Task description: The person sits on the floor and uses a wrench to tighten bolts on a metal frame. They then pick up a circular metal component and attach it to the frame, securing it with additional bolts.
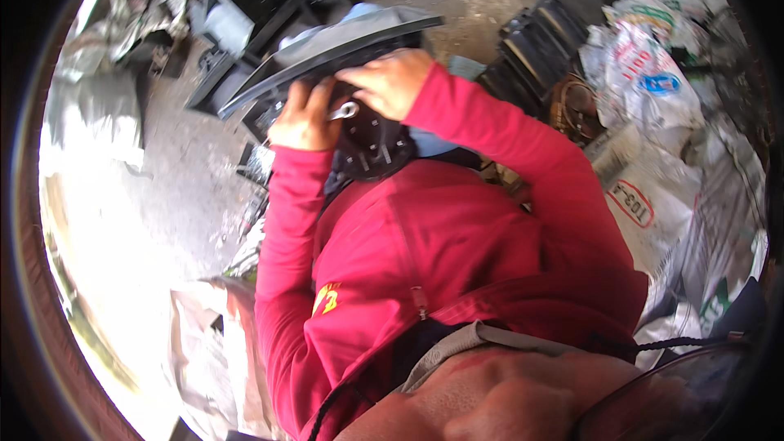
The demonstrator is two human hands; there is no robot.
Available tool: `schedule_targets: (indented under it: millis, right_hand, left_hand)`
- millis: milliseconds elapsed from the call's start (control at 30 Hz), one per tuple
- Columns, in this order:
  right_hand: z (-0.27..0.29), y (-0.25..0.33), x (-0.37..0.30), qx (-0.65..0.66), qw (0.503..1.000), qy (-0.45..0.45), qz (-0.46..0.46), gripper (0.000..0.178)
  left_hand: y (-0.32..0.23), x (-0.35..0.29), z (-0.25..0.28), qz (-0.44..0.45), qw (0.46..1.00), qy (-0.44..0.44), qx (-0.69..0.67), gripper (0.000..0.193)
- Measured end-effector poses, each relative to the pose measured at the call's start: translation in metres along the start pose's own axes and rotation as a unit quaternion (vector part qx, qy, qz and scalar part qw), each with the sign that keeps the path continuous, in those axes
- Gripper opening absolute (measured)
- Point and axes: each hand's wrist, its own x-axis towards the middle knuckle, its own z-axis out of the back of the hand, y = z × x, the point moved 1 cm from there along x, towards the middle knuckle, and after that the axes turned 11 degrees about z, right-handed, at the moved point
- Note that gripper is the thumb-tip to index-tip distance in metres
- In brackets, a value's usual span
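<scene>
A flat dark panel with a grey rim (327, 53), shaped like a flat-screen monitor, is tilted up in front of my lap. Below it, against my body, is a black plastic part (374, 147) with small holes and posts. My left hand (304, 121) is closed at the panel's near side, and a silver ring-ended wrench (346, 110) sticks out from it. My right hand (390, 83) reaches in from the right with bent fingers at the dark area under the rim. What its fingertips grip is hidden. Both sleeves are red.
Dark plastic frames and casings (224, 28) lie piled at the far left. Ribbed black units (543, 37) stand at the far right beside coiled cable (576, 106). White woven sacks (645, 73) fill the right side, and a pale sack (216, 351) stands at the near left.
</scene>
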Motion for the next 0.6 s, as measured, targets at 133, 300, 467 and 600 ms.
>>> schedule_targets:
  millis: [133,300,467,600]
  right_hand:
    - [0.006,-0.003,0.000,0.004,1.000,0.022,0.004,0.035]
    - [0.004,-0.004,-0.004,0.040,0.999,0.007,0.001,0.037]
    - [0.023,-0.008,-0.003,0.236,0.968,-0.047,-0.074,0.035]
    - [0.026,-0.017,-0.041,0.771,0.605,-0.113,-0.165,0.029]
  left_hand:
    - [-0.006,-0.004,0.001,0.018,1.000,0.014,-0.006,0.045]
    - [-0.005,-0.010,-0.001,0.030,0.997,-0.010,-0.077,0.051]
    - [-0.007,-0.007,0.004,0.014,0.998,-0.019,-0.050,0.040]
    - [-0.015,-0.015,0.028,0.016,0.986,0.049,-0.159,0.037]
